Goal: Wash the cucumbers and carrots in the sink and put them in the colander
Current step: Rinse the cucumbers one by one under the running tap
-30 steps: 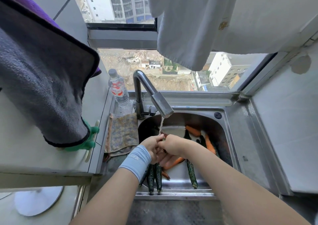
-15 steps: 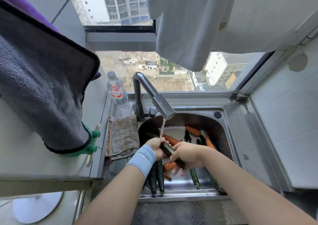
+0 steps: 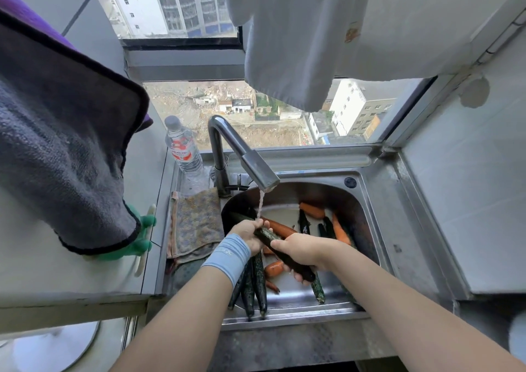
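Nearest, the front rim of the sink (image 3: 284, 319) lies just below both grips. The right grip (image 3: 303, 253) is curled round the lower half of a dark cucumber (image 3: 269, 237). The left grip (image 3: 247, 235), above a blue wristband (image 3: 227, 257), pinches the same cucumber higher up. The cucumber slants between them, its far end poking out beyond the left grip. The water stream (image 3: 259, 205) lands right on the left grip's fingers.

Under the grips, in the basin, more cucumbers (image 3: 253, 286) bunch beneath the left wrist, and carrots (image 3: 280, 228) lie just beyond and to the right. Farther off, the faucet (image 3: 256, 166) leans over them. A cloth (image 3: 196, 220) and a bottle (image 3: 182, 146) sit left of the left grip. No colander shows anywhere.

As I judge it, the wet skin is slick, and a rubbing stroke could shoot the cucumber out of either grip, onto the unwashed pile or over the low front rim. The stream strikes near one end only, so the lower half may go unrinsed unless slid through. With the colander out of sight, the carry to it risks a drop.
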Tool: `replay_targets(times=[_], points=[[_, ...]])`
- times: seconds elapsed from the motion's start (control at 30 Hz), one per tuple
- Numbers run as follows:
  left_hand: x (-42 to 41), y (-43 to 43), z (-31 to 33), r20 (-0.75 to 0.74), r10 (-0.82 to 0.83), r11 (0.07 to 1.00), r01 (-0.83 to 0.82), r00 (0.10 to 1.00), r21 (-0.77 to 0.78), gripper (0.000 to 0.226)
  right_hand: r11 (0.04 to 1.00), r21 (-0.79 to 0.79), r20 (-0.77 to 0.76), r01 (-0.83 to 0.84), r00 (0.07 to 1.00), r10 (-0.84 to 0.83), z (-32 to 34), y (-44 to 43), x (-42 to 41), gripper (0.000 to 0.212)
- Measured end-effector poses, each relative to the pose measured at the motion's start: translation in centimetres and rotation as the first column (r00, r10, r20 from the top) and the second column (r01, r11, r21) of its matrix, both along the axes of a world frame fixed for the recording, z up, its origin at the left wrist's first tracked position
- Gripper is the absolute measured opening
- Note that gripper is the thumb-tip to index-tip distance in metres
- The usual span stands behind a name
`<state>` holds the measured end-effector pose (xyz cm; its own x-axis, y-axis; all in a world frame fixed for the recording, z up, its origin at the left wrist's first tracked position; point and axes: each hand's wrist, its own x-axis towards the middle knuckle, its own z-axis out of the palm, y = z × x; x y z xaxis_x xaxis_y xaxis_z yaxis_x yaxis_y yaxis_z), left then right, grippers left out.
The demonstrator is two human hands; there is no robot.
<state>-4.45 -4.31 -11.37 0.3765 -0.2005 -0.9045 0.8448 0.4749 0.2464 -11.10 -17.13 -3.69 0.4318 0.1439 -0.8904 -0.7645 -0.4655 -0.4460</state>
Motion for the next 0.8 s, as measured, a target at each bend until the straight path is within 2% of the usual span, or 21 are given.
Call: replay_targets(times=[0.1, 0.17, 0.27, 0.3, 0.37, 0.43, 0.47, 0.6, 0.7, 0.8], points=[[-0.4, -1.5, 0.1, 0.018, 0.07, 0.996, -0.069, 0.997, -0.057, 0.042, 0.994, 0.094, -0.057, 0.049, 0.997, -0.043, 0.2, -0.4, -0.2, 0.033], [-0.3, -1.7, 0.3, 0.016, 0.047, 0.992, -0.045, 0.999, -0.115, 0.053, 0.991, 0.127, -0.072, 0.032, 0.997, -0.023, 0.4, 0.1, -0.4, 0.029], [0.1, -1.1, 0.6, 0.049, 0.026, 0.996, -0.022, 0.998, -0.09, 0.051, 0.996, 0.075, -0.036, 0.053, 0.998, -0.05, 0.2, 0.6, -0.8, 0.016], [0.3, -0.7, 0.7, 0.055, 0.045, 0.994, -0.04, 0.997, -0.098, 0.044, 0.994, 0.063, -0.026, 0.087, 0.996, -0.085, 0.0, 0.4, -1.0, 0.019], [0.5, 0.4, 0.8, 0.077, 0.087, 0.99, -0.078, 0.993, -0.116, 0.027, 0.989, 0.053, -0.026, 0.137, 0.99, -0.135, -0.1, -0.3, -1.1, 0.039], [0.6, 1.4, 0.6, 0.094, 0.107, 0.989, -0.096, 0.99, -0.112, 0.023, 0.989, 0.057, -0.022, 0.137, 0.991, -0.136, -0.3, -0.7, -1.3, 0.057], [0.6, 1.6, 0.7, 0.094, 0.112, 0.989, -0.103, 0.989, -0.103, 0.024, 0.99, 0.06, -0.004, 0.13, 0.992, -0.13, -0.3, -0.6, -1.4, 0.06], [0.5, 1.0, 0.8, 0.083, 0.156, 0.987, -0.153, 0.984, -0.044, 0.042, 0.988, 0.08, 0.09, 0.135, 0.986, -0.142, -0.5, 0.4, -1.6, 0.042], [0.9, 1.2, 1.2, 0.038, 0.193, 0.98, -0.19, 0.981, -0.055, 0.055, 0.996, 0.056, 0.173, 0.065, 0.982, -0.074, -0.9, 1.3, -1.6, 0.039], [1.2, 1.3, 1.6, 0.068, 0.154, 0.988, -0.153, 0.986, -0.015, 0.055, 0.996, 0.057, 0.233, 0.062, 0.97, -0.074, -1.1, 2.6, -1.8, 0.029]])
